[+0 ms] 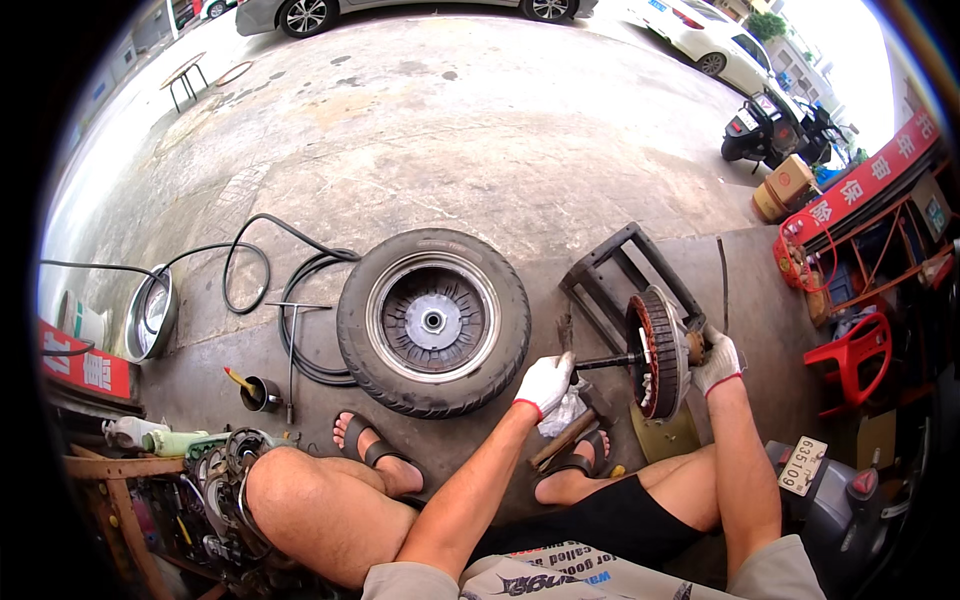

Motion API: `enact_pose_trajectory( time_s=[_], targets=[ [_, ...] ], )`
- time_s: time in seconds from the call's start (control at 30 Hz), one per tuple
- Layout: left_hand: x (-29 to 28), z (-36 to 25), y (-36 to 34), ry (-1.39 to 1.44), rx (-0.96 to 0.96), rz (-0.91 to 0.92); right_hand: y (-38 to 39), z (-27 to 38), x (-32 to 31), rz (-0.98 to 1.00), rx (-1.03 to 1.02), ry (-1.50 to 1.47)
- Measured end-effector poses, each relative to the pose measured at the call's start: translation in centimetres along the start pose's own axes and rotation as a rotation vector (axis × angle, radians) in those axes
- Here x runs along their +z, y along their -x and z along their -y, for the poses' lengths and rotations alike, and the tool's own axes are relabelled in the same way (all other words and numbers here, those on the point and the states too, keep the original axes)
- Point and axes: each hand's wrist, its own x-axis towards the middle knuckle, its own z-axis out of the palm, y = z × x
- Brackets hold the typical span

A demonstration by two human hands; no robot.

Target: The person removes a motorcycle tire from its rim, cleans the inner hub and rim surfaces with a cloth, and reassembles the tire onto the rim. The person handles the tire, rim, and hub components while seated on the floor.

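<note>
Two gloved hands, left fingers (548, 380) clenched on axle (605, 361), right fingers (716, 362) gripping stator (657, 352)

Single head-worn fisheye view, looking steeply down, close over lap and concrete floor (480, 130)

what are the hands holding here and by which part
A motor stator with copper windings, held on edge. The left hand grips the axle shaft sticking out; the right hand holds the far side at the hub.

A motor stator (657, 353) — copper-wound, disc-shaped, on a dark axle (605, 361) — is held upright on edge, just right of the tyred wheel (433, 322).
</note>
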Motion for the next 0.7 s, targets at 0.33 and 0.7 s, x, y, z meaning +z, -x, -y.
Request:
enact_pose_trajectory(
  time_s=[0.33,0.7],
  targets=[
    [0.1,-0.4,0.0,0.021,-0.009,0.013,0.5,0.3,0.3,-0.034,-0.016,0.007],
    [-0.1,-0.1,0.2,0.041,0.013,0.007,0.8,0.1,0.7,-0.025,-0.017,-0.019]
  ],
)
